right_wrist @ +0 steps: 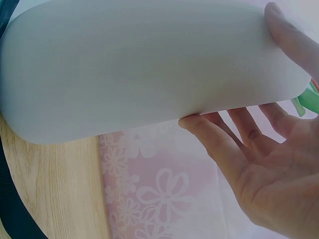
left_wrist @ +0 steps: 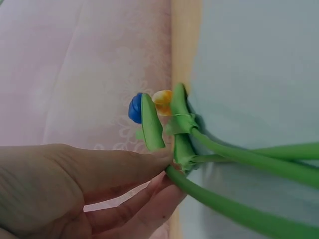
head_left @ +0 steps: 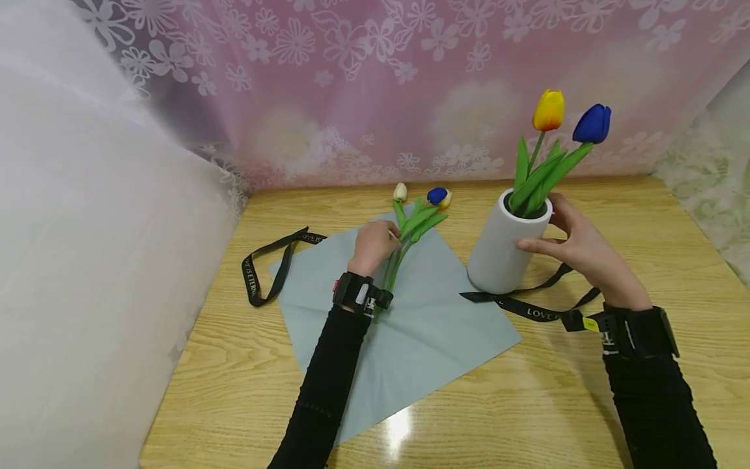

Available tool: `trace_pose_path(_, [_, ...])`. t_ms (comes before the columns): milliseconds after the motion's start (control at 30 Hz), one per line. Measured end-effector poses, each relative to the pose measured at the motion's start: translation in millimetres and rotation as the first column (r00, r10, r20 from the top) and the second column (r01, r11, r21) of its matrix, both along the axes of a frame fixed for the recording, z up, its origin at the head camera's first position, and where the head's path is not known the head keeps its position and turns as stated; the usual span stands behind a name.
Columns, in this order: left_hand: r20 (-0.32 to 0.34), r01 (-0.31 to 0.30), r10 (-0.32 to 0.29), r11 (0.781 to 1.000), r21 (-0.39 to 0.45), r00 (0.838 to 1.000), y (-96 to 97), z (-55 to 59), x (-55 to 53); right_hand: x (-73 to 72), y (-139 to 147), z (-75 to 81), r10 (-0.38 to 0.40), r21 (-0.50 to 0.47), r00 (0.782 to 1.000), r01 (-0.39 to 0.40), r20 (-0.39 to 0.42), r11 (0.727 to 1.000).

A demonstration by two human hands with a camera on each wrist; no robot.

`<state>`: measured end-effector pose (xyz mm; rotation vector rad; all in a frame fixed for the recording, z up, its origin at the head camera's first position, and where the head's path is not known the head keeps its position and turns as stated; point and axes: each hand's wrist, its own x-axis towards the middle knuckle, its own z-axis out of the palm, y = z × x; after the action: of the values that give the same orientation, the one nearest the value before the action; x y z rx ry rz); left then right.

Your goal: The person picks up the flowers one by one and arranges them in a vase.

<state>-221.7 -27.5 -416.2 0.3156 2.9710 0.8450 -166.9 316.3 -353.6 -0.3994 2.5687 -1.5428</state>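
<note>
My left hand (head_left: 374, 246) pinches the green stem (left_wrist: 219, 209) of an artificial tulip between thumb and fingers, over blue-grey wrapping paper (head_left: 451, 326). Beyond that hand show a white tulip head (head_left: 400, 191), a blue one (head_left: 436, 195) and a yellow-white one (head_left: 446, 199). Other stems (left_wrist: 269, 167) lie beside the pinched one on the paper. My right hand (head_left: 592, 251) grips a white vase (head_left: 498, 254) near its rim, thumb on the near side and fingers around the far side. The vase leans a little to the right and holds a yellow-red tulip (head_left: 548, 111) and a blue tulip (head_left: 592, 124).
A black lettered ribbon (head_left: 250, 277) loops out at the paper's left. More black ribbon (head_left: 536, 312) lies by the vase's base and under the right wrist. The wooden table (head_left: 222, 391) ends at a pink floral curtain (head_left: 375, 98) behind and white cloth (head_left: 88, 260) at left.
</note>
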Motion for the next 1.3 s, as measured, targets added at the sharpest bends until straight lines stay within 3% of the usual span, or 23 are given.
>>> trace_pose_path(600, [-0.12,0.007,0.007,0.994,0.113,0.993,1.0,22.6,3.8,0.2,0,-1.6,0.001,-0.001,1.0,-0.001,-0.008,1.0])
trace_pose_path(900, [-0.129,0.003,0.028,0.973,0.229,0.991,3.2,26.6,4.5,-0.2,0,-1.7,0.001,-0.001,1.0,-0.001,-0.008,1.0])
trace_pose_path(1300, [-0.197,0.011,0.045,0.963,0.271,0.979,4.8,33.9,5.7,-0.5,1,-1.8,0.001,-0.007,1.0,-0.001,-0.003,1.0])
